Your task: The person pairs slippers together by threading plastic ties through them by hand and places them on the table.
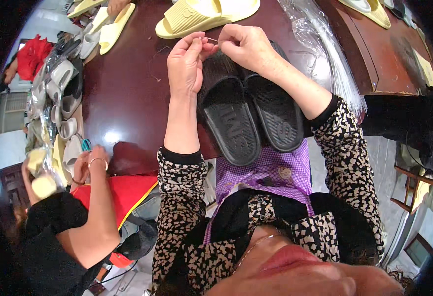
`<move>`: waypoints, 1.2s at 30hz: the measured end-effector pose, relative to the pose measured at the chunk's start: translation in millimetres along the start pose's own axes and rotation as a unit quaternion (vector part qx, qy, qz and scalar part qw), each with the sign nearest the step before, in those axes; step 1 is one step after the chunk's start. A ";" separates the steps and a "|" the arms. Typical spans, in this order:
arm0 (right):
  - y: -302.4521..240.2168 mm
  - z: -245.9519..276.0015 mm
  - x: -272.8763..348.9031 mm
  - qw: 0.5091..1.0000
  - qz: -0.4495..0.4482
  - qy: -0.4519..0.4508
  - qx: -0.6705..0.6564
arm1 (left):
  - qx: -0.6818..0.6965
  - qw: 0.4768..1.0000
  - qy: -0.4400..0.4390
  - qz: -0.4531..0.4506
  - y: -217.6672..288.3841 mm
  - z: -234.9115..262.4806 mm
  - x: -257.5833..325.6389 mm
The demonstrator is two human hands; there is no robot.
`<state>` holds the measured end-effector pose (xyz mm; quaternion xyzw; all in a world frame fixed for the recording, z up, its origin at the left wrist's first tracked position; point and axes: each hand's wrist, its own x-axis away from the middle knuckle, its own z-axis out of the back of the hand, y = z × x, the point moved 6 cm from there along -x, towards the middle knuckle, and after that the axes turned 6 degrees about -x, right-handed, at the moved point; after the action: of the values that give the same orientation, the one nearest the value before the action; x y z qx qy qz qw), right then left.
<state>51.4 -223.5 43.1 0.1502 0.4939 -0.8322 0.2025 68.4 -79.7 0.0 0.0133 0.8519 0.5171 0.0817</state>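
Observation:
A short, thin pale strand (209,39) is stretched between my hands over the table. The thumb and fingertips of my left hand (189,61) are pinched on one end of it. My right hand (246,47), fingers curled, grips the other end. Just below them, a pair of black slide sandals lies at the table's near edge, toes away from me. The left black slide (231,128) and the right black slide (280,121) sit side by side, partly hidden by my right hand and forearm. A yellow slide (197,19) rests beyond my hands.
A bundle of thin clear strands (342,64) lies on the dark red table (127,93) to the right, beside crumpled clear plastic (307,32). Slides pile along the left edge. At left, a co-worker's hand (98,158) is near teal-handled scissors (86,144). Another yellow slide (115,32) stands far left.

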 end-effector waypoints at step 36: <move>-11.9 2.8 0.5 0.997 0.072 0.032 0.027 | -0.013 1.000 -0.002 0.008 0.6 -3.7 2.0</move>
<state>45.1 -221.0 53.3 0.2177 0.4652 -0.8233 0.2415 65.8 -82.4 2.0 0.0195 0.8449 0.5287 0.0793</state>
